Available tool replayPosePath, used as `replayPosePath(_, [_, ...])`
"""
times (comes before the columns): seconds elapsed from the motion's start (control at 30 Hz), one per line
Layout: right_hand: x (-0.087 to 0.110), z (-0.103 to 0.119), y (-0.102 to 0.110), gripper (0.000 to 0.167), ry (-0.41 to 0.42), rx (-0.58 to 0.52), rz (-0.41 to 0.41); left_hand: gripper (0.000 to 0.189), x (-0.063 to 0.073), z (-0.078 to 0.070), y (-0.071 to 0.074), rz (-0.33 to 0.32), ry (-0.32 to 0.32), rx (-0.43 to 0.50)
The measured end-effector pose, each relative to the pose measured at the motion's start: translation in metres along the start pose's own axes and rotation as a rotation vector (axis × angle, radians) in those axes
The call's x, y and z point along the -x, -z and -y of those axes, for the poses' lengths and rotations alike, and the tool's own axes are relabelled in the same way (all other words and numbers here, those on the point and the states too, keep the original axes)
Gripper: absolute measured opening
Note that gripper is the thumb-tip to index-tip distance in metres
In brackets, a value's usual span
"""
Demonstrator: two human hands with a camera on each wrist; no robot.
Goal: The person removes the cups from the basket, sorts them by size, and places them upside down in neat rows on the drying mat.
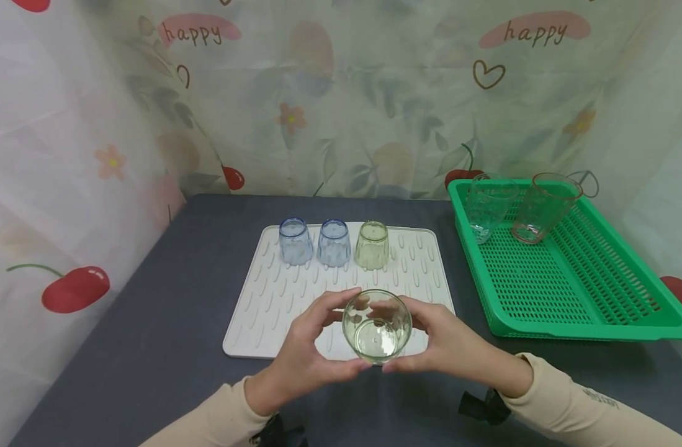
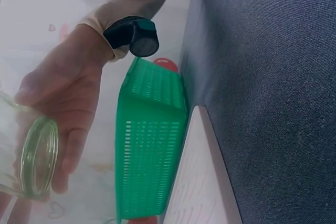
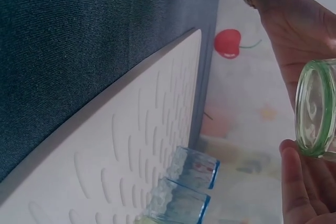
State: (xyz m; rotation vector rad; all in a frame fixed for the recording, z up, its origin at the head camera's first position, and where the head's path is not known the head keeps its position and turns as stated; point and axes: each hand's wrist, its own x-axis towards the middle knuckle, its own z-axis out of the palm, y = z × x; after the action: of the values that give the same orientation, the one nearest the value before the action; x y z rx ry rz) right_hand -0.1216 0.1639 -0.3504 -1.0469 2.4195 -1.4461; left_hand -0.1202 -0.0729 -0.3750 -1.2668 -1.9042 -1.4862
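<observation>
A pale green drinking glass [image 1: 376, 340] is held upright between both hands, over the front edge of the white ribbed drying mat [image 1: 248, 335]. My left hand [image 1: 307, 347] grips its left side, thumb at the near side and fingers round the far side. From the right, my right hand [image 1: 449, 347] holds it the same way. The thick glass base [image 2: 39, 158] shows in the left wrist view, raised above the table. Farther back on the mat stand two blue glasses [image 1: 296, 243] and a green glass [image 1: 372, 248], side by side in a row.
To the right sits a green plastic basket [image 1: 486, 292] with perforated sides. Inside its far end lean a clear glass [image 1: 488, 208] and a pink-rimmed glass mug [image 1: 542, 211]. A dark cloth [image 1: 167, 298] covers the table. Printed curtains [image 1: 346, 93] hang behind and at both sides.
</observation>
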Motion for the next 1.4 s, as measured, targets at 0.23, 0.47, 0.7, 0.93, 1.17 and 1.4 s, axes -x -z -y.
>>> replayPosePath(0.23, [0.001,0.001,0.004,0.067,0.009,0.002,-0.015,0.077,-0.002,-0.004,0.004,0.044,0.081,0.032])
replayPosePath(0.47, [0.002,0.004,0.012,0.059,0.000,-0.024,-0.046,0.083,-0.004,-0.007,0.014,0.106,0.234,0.041])
replayPosePath(0.7, [0.003,0.007,0.024,0.057,0.034,-0.093,-0.110,0.086,-0.007,-0.006,0.024,0.100,0.260,0.052])
replayPosePath(0.93, [0.003,0.013,0.040,0.062,0.017,-0.159,-0.161,0.083,-0.004,-0.003,0.040,0.058,0.315,-0.013])
replayPosePath(1.17, [0.001,0.015,0.057,0.062,0.000,-0.114,-0.212,0.072,0.004,0.008,0.057,0.037,0.409,-0.197])
replayPosePath(1.4, [-0.003,0.016,0.075,0.063,-0.062,0.025,-0.276,0.057,0.019,0.018,0.073,0.079,0.580,-0.370])
